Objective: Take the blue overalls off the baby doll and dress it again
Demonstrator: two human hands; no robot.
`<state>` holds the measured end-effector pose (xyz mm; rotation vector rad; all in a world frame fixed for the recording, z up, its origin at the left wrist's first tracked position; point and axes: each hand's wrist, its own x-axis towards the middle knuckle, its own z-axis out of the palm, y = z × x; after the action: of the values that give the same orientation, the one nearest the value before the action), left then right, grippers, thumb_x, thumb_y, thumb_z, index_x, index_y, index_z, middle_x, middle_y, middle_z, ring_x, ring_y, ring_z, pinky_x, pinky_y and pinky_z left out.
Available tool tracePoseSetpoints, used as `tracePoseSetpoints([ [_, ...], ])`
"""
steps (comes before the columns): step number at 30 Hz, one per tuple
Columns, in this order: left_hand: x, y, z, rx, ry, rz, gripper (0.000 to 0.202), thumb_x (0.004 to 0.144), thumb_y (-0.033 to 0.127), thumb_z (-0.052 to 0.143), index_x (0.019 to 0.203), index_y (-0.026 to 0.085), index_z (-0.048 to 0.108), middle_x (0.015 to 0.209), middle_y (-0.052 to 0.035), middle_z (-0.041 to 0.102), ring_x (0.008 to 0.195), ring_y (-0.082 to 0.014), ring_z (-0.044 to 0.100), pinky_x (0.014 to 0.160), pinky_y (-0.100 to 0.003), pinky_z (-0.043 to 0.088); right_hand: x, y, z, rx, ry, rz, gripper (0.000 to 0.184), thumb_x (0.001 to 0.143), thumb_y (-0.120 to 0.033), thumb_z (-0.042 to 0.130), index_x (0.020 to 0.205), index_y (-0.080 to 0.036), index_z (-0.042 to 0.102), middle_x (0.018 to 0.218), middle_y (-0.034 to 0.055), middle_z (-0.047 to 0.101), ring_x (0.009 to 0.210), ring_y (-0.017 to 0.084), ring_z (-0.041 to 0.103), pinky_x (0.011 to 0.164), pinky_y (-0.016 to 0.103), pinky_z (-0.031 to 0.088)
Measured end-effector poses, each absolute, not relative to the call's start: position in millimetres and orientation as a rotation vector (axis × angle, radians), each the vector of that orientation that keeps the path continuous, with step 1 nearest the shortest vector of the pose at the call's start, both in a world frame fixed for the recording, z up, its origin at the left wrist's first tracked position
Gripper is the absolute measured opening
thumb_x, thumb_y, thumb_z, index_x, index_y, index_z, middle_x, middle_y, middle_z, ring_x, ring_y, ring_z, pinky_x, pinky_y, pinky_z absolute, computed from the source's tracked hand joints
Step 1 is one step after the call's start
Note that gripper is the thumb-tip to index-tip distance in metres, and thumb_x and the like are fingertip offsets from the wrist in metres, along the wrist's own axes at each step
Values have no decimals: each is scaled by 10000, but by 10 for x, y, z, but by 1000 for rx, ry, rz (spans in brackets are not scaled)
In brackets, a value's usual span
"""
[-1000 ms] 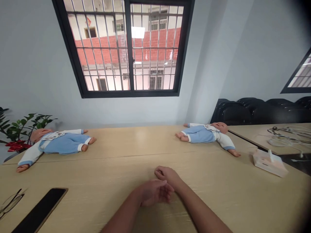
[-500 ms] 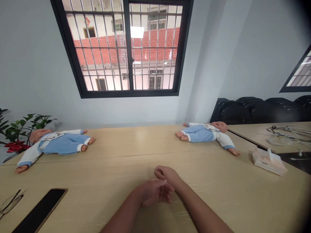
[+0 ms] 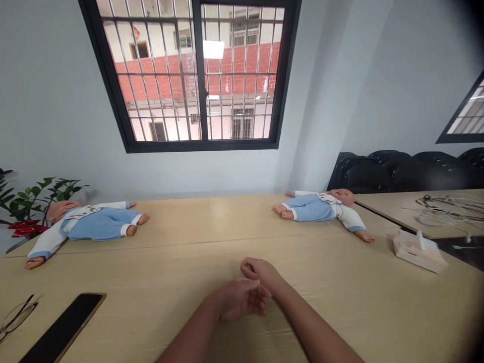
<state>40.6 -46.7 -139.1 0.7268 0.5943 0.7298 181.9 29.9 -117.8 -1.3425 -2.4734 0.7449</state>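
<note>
My left hand (image 3: pixel 240 299) lies near the front middle of the wooden table (image 3: pixel 170 272), with its fingers loosely bent, the palm turned to the right and nothing in it. Just beyond it, my right hand (image 3: pixel 263 274) rests on the tabletop, its fingers curled into a loose fist with no object showing. The left thumb and fingers are close against the right wrist; whether they touch it I cannot tell. Farther back lie two baby dolls in blue and white clothes, the left doll (image 3: pixel 94 224) and the right doll (image 3: pixel 312 207), both apart from my hands.
A black phone (image 3: pixel 64 327) and eyeglasses (image 3: pixel 17 318) lie at front left. A tissue box (image 3: pixel 418 252) stands at right, with coiled cables (image 3: pixel 449 212) on another table behind it. A potted plant (image 3: pixel 41 196) is at far left; black chairs (image 3: pixel 366 174) line the back right.
</note>
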Motion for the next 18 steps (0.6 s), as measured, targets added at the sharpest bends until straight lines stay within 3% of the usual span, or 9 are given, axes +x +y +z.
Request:
tracePoseSetpoints([
  [18,409,-453,-1442,740,591,731,443,845,503,740,930,68,757,867,-104,663,771,-172,607,839,-358,499,1809,308,-1170,-1336,-2479,743,299,918,-373,453,970,-217,702,906,20,741,821,184,641,672,269,350],
])
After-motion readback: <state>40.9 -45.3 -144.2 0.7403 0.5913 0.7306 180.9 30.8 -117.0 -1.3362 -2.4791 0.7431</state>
